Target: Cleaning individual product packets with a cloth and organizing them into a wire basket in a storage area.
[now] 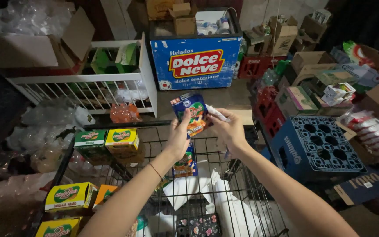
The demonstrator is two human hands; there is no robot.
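Observation:
My left hand [178, 138] grips a blue and orange snack packet [191, 113] by its lower left side, holding it upright above a black wire shopping cart [237, 193]. My right hand [228, 128] pinches the packet's right edge together with a crumpled white cloth or paper [217, 113]. A second similar packet [185, 161] stands in the cart just below my hands. White cloths [185, 188] and a dark patterned pouch [198, 226] lie on the cart floor.
Yellow and green boxes [121, 139] stand along the cart's left side, with more of these boxes [70, 196] lower left. A blue chest freezer [196, 61] stands ahead, a white rack [84, 85] to its left. A blue bottle crate [316, 147] and cardboard boxes [312, 66] crowd the right.

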